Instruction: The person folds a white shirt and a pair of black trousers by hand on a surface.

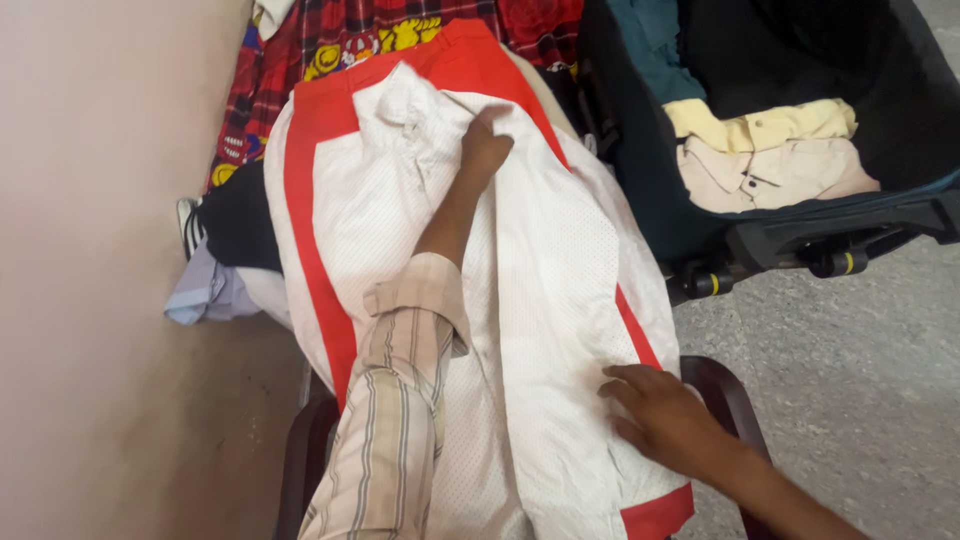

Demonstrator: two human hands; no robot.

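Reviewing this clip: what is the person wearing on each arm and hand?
The left arm wears a beige shirt sleeve with thin dark vertical stripes, its cuff turned back above the wrist. The right forearm shows no sleeve. The left hand and right hand are bare: no gloves, rings or watch visible.

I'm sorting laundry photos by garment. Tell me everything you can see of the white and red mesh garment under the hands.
The white mesh garment with red bands looks like perforated sports fabric, with red strips along its edges and a red hem at the near corner. It lies spread, slightly rumpled, over a dark chair and a pile of clothes. The left hand presses a bunched fold near its far end; the right hand rests flat near its right edge.
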